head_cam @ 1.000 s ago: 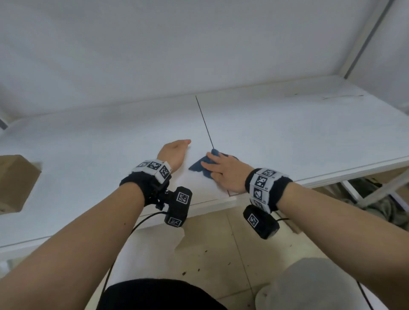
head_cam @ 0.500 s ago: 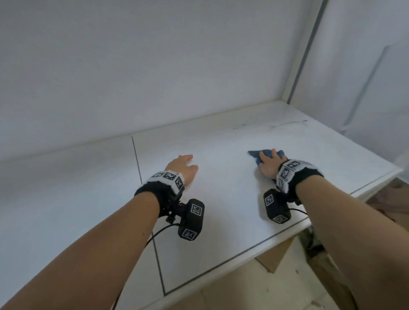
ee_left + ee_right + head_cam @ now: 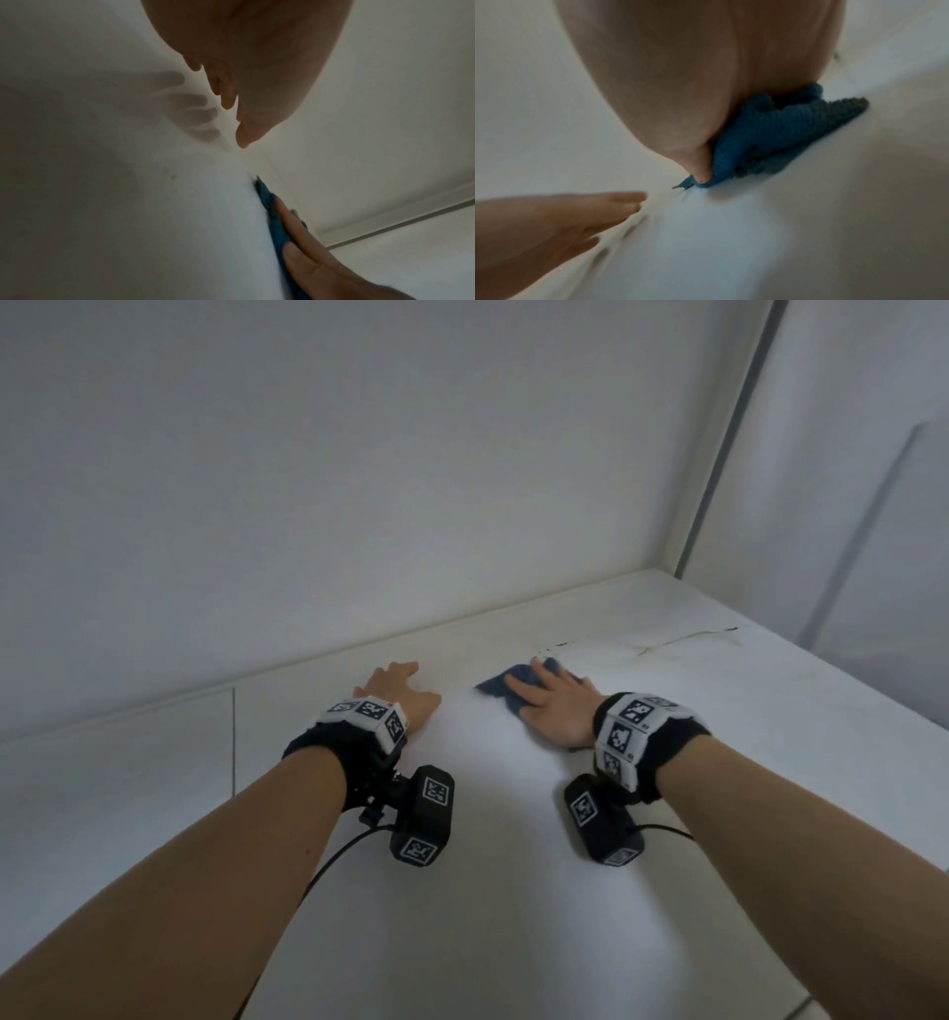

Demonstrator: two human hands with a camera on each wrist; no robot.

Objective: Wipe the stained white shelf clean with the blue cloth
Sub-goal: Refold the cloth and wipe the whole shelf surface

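The white shelf fills the lower half of the head view. My right hand lies flat on the blue cloth and presses it onto the shelf with straight fingers; the cloth bunches out from under the palm in the right wrist view. Dark stain marks run along the shelf beyond the cloth toward the back right corner. My left hand rests flat on the bare shelf to the left of the cloth, fingers straight, holding nothing. The left wrist view shows the cloth edge-on under the right hand's fingers.
A white back wall rises behind the shelf and a side wall closes it on the right. A thin seam crosses the shelf left of my left hand. The shelf's front edge shows at the bottom right.
My right hand has slid the cloth rightward along the shelf and then farther back toward the stains. The left hand followed along the shelf. The view has turned to the right corner.
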